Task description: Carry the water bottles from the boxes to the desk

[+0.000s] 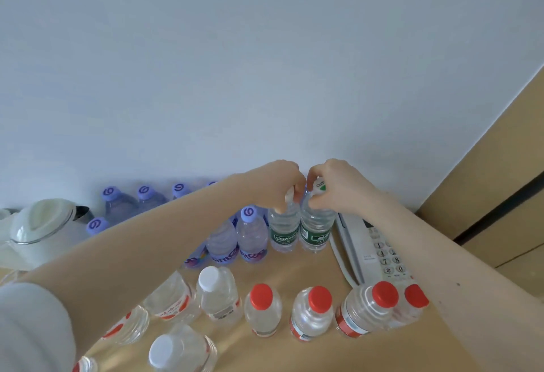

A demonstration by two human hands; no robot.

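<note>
Two green-labelled bottles [283, 231] stand touching at the back of the counter [294, 271], between the purple-capped bottles [250, 233] and the telephone [379, 251]. The left hand [281, 181] pinches one cap and the right hand [335, 186] pinches the other. This looks like the set-down step. Next, both hands should let go cleanly without knocking neighbouring bottles.

Desk [306, 271] is light tan wood. Two green-label bottles [283, 236] w/ white lettering, white caps, one cap w/ a green mark. Purple-cap bottles [251, 236]: lilac caps w/ a swirl mark, purple labels. Red-cap bottles [263, 310] have red & white labels, plus a white-cap bottle [217, 295]. Phone [379, 251] white, grey keys. Kettle [38, 230] cream. Wall [265, 62] pale blue-grey. Side panel [500, 180] tan w/ a dark stripe.
</note>
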